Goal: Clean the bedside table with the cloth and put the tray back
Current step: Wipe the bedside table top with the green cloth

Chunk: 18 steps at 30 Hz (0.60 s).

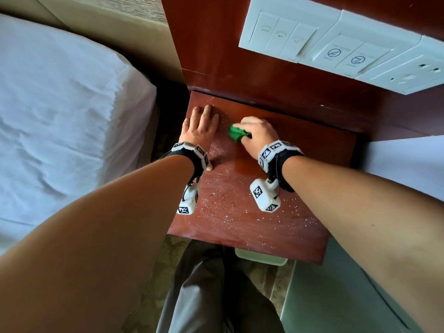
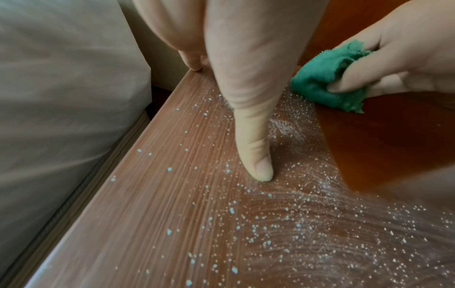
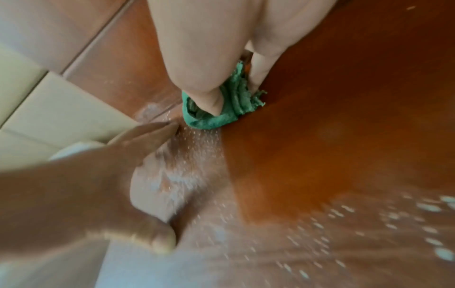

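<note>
The red-brown wooden bedside table (image 1: 300, 212) is strewn with white crumbs (image 2: 283, 230) and powder, except for a dark wiped patch (image 2: 381, 146) on its right. My right hand (image 1: 257, 135) grips a bunched green cloth (image 1: 237, 133) (image 2: 327, 81) (image 3: 221, 109) and presses it on the tabletop near the back. My left hand (image 1: 200, 126) lies flat with straight fingers on the table's back left corner, thumb (image 2: 258, 155) pressed on the wood. A pale green tray (image 1: 262, 257) peeks out on the floor under the table's front edge.
A bed with white sheets (image 1: 67, 121) stands close on the left. Behind the table rises a wooden panel with white switch plates and a socket (image 1: 336, 42). White bedding (image 1: 403, 164) lies to the right. My legs in grey trousers (image 1: 216, 296) stand before the table.
</note>
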Motion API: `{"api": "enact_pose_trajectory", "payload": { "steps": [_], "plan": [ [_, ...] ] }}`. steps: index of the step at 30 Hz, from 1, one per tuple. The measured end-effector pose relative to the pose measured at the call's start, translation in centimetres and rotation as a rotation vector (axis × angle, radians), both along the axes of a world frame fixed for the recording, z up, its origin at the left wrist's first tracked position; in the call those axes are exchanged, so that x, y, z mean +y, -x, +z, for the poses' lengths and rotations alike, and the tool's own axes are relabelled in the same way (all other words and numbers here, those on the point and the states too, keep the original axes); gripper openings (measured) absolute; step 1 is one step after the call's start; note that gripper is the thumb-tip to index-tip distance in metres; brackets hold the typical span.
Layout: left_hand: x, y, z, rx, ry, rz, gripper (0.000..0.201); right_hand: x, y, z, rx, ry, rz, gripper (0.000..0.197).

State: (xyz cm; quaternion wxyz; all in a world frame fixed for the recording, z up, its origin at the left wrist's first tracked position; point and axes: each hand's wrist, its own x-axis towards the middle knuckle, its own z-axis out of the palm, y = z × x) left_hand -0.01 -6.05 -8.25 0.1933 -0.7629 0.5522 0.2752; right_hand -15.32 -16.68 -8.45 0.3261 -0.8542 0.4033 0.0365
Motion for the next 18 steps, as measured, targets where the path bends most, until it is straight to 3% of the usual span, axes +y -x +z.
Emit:
{"api": "enact_pose_trajectory", "payload": {
  "steps": [7,10,12,14,16,18],
  "plan": [
    [0.1,0.1,0.2,-0.003,-0.011,-0.005,0.154,3.5,2.3,0.9,0.197,-0.164,0.323,0.044],
    [0.0,0.1,0.2,-0.001,-0.012,-0.007,0.154,4.0,2.3,1.2,0.212,-0.227,0.382,0.043],
    [0.1,0.0,0.1,0.004,-0.008,-0.012,0.154,3.9,2.2,1.4,0.204,-0.275,0.288,0.039],
    [0.1,-0.2,-0.1,0.018,-0.003,-0.011,0.155,3.3,2.1,1.6,0.100,-0.295,0.032,0.033],
    [0.2,-0.4,-0.2,0.026,0.001,-0.011,0.157,2.6,2.0,1.6,-0.022,-0.202,-0.224,0.030],
    [0.1,-0.6,-0.2,0.032,0.003,-0.014,0.157,1.6,1.8,1.5,-0.034,-0.046,-0.405,0.029]
  ]
}}
